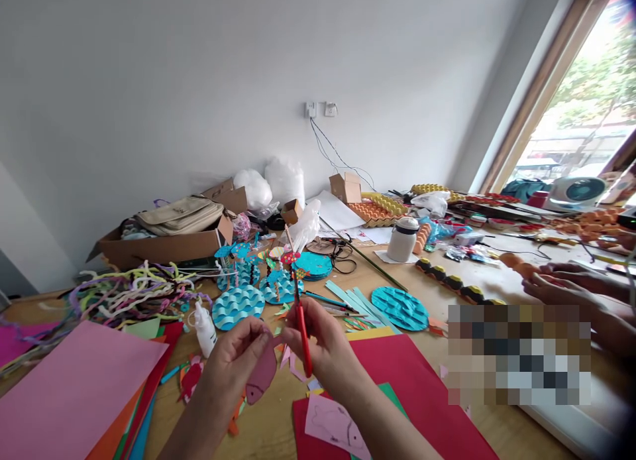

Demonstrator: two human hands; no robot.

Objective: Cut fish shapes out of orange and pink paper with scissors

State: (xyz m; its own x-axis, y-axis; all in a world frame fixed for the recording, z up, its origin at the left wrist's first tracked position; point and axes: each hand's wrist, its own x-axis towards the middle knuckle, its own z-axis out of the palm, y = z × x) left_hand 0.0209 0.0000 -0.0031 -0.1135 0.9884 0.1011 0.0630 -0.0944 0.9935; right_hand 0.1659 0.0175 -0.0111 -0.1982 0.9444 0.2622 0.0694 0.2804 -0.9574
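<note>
Pinched in my left hand (237, 354) is a pink paper fish (262, 378), its head with a drawn eye hanging downward. My right hand (318, 334) grips red-handled scissors (303, 337), their blades pointing up and away from me. The fingers of both hands are close together near the fish's upper end. Below my right forearm lies a pink paper (328, 425) with a fish outline drawn on it, on top of red sheets (422, 387). A white glue bottle (203, 329) stands left of my left hand.
Coloured paper (74, 394) and pipe cleaners (144, 291) lie at left. Blue paper discs (400, 307), small fish decorations (278, 256) and a white jar (401, 240) stand beyond my hands. Another person's hands (571, 291) hold an orange piece at right. A cardboard box (159, 251) sits by the wall.
</note>
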